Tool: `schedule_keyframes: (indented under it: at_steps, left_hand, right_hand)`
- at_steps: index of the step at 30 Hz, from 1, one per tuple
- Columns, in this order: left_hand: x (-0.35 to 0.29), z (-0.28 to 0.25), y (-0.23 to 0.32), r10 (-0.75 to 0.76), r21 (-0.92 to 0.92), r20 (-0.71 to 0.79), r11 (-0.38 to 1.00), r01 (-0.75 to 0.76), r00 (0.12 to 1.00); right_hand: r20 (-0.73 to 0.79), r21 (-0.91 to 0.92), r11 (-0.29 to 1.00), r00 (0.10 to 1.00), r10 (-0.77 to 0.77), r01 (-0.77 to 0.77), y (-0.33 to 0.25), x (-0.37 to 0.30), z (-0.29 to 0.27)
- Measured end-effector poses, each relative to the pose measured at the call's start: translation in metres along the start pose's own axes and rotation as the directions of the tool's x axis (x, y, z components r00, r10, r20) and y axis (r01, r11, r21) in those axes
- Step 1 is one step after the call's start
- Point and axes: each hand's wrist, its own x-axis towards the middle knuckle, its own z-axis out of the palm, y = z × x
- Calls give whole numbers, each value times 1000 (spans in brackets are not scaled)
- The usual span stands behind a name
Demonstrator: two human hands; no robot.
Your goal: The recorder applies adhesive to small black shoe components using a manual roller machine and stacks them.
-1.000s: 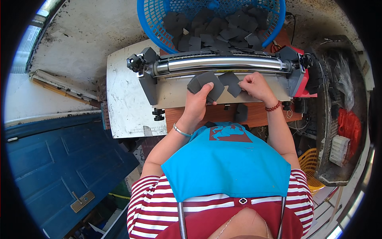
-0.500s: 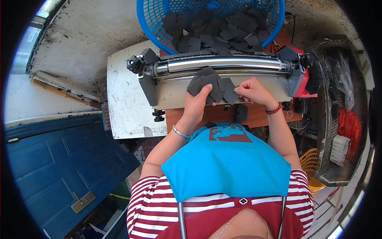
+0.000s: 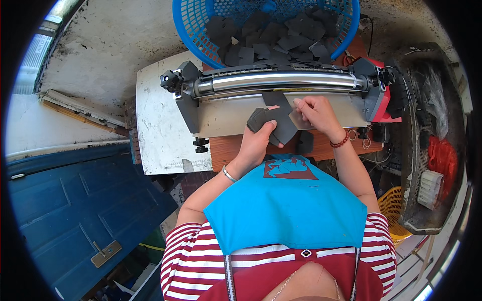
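Note:
My left hand is closed round a fanned stack of thin dark grey square pieces, thumb on top. Some of the squares spread out to the right of the thumb. One dark square lies beyond the stack, close under the machine's shiny roller. My right hand is pinched just right of the stack, above the machine's metal plate. A thin, lighter grey piece shows below its fingertips, partly hidden by the fingers. Another dark piece is near the wooden table's front edge.
Behind the roller, a blue plastic basket holds many loose dark pieces. Black knobs and grey end brackets flank the roller. A white board is at the left; a worn trough with a red bag is at the right.
My left hand has shifted slightly right and nearer to me with the stack. A dark square now lies farther out near the roller. My right fingers have moved slightly up.

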Motion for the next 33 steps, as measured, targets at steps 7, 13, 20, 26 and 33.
schedule_keyframes:
  at_steps: [7, 13, 20, 26, 33]
  left_hand:
    - [4, 10, -6, -101, -88, 104, 990, 110, 989]
    - [16, 15, -9, -42, -71, 60, 996, 46, 997]
    - [7, 10, -9, 174, 56, 78, 982, -178, 982]
    - [11, 10, -5, 85, 4, -61, 996, -85, 995]
    - [21, 8, -6, 85, 56, -103, 995, -79, 991]
  right_hand:
    - [83, -174, 979, 992, -95, 108, 1, -6, 2]
    - [-41, -119, 985, 990, -133, 127, 6, -4, 9]
    - [97, -212, 965, 986, -138, 156, 1, -12, 9]
    - [-264, -232, 925, 896, -358, 301, 1, -11, 18]
    - [91, 174, 979, 989, -121, 104, -1, -21, 17]
